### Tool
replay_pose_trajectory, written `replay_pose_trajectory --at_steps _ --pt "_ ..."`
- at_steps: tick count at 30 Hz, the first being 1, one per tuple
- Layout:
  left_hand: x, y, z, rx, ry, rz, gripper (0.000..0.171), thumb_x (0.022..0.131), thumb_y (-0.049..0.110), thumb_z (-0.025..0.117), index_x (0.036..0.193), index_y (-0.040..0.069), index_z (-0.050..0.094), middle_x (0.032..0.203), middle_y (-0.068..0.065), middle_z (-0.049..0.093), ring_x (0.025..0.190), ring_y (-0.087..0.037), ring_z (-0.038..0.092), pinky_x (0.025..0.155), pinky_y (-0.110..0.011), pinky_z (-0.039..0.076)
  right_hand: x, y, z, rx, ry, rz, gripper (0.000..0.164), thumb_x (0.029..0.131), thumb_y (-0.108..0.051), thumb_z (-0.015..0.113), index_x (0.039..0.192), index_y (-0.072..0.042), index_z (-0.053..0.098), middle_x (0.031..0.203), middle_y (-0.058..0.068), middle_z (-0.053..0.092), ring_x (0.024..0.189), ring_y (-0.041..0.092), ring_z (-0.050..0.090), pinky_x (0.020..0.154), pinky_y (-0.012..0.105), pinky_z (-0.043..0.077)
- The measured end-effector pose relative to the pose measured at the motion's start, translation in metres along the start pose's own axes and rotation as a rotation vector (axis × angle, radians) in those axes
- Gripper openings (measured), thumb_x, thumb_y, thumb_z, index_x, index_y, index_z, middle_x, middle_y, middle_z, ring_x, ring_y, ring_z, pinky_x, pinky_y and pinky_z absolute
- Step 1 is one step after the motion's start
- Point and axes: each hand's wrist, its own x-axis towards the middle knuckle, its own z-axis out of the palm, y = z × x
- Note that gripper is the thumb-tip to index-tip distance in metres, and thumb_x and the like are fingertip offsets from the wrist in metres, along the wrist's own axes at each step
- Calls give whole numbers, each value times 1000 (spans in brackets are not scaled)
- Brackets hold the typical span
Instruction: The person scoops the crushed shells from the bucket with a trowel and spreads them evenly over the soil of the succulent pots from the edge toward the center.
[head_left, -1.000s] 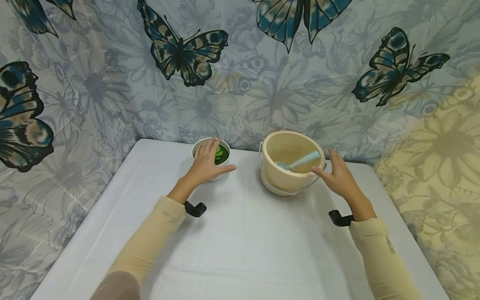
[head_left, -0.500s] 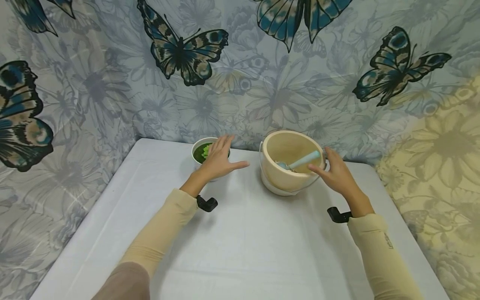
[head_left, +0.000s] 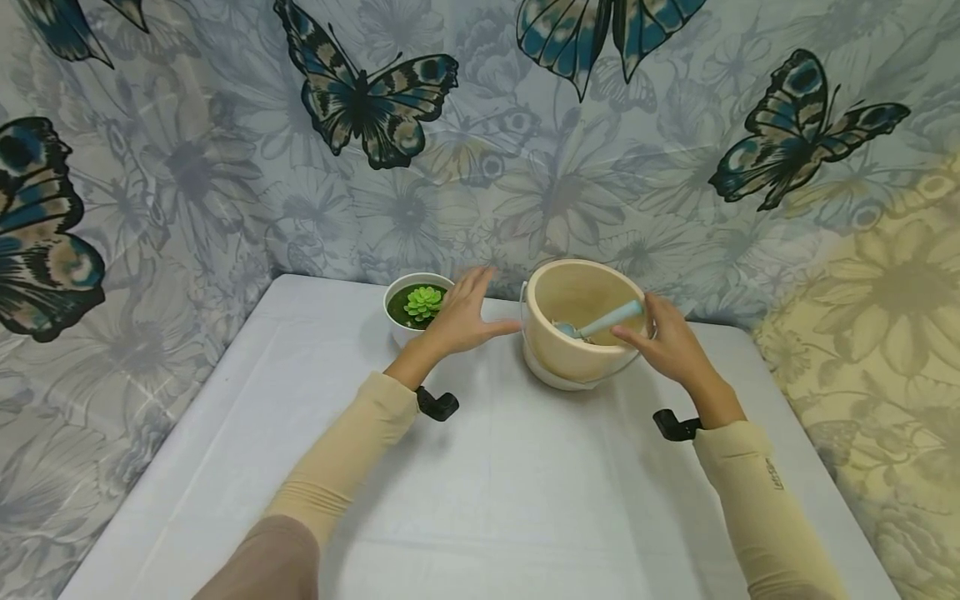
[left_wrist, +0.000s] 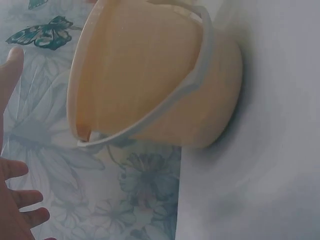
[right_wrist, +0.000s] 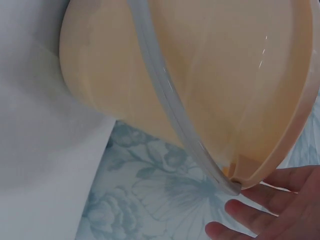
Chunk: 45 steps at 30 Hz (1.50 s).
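Observation:
A cream bucket (head_left: 558, 354) with a pale grey handle (left_wrist: 195, 75) stands at the back of the table. Inside it leans a small tool with a light blue handle (head_left: 611, 318), its lower end mostly hidden. My right hand (head_left: 672, 342) is at the bucket's right side, fingers at the rim beside the handle's pivot and thumb over the front rim. To the bucket's left, my left hand (head_left: 463, 321) is spread, its thumb pointing toward the wall of the bucket and nothing in its grasp. Both palms face the bucket.
Left of my left hand is a white pot (head_left: 405, 333) with a green succulent (head_left: 423, 305), partly covered by that hand. A white cloth covers the table (head_left: 510, 475). Behind the table's back edge hangs a butterfly-patterned curtain (head_left: 412, 208).
My left hand has moved right, away from over the plant pot and toward the bucket, uncovering the succulent. My right hand has shifted slightly left, closer against the bucket's rim.

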Motion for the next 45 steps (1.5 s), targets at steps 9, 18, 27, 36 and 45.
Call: replay_pose_trajectory --at_steps 9,18,27,36,45 --pt "7 12 12 8 -2 38 101 82 63 65 157 17 16 163 -14 16 151 -39 12 117 -65 15 3 -4 -1 -14 -21 -11 95 94 -48 59 150 14 14 117 35 49 102 44 48 97 64 37" --pt "13 24 25 -35 -59 27 99 82 61 66 157 19 16 163 -11 16 151 -39 12 118 -63 16 3 -6 -2 -19 -19 -22 94 91 -47 65 148 15 22 140 39 39 126 51 40 102 66 34" --pt "18 31 38 -64 -79 33 101 82 60 68 157 18 17 163 -15 16 151 -38 13 118 -62 17 4 -6 2 -46 30 -51 70 97 -29 61 140 19 35 139 41 40 130 56 37 107 66 31" --pt "24 31 50 -75 -76 28 102 81 62 67 158 18 16 163 -12 15 151 -34 14 118 -59 20 12 -3 9 -72 242 -83 36 90 5 61 124 17 57 117 38 60 108 53 57 92 62 46" --pt "29 31 52 -67 -58 25 103 81 61 68 158 17 15 164 -10 13 151 -32 13 118 -57 20 17 -5 11 -82 308 -78 30 88 6 62 117 13 64 110 35 64 105 52 58 93 63 44"
